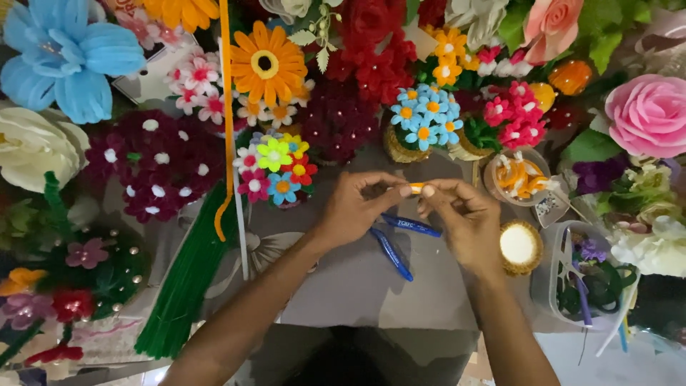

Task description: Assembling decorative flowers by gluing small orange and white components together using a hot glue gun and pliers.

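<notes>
My left hand [355, 208] and my right hand [464, 216] meet over the grey table [350, 286]. Between their fingertips they pinch a small orange and white craft piece [416, 189]. Blue-handled pliers or scissors [400, 239] lie on the table just under the hands. A small pot of multicoloured pipe-cleaner flowers [275, 170] stands left of my left hand.
Handmade flowers crowd the back and sides: a blue bloom [68, 61], an orange daisy [268, 64], a pink rose [647, 114]. A bundle of green pipe cleaners [182, 279] lies left. A small woven basket [519, 246] and a clear container of scraps [582, 279] sit right.
</notes>
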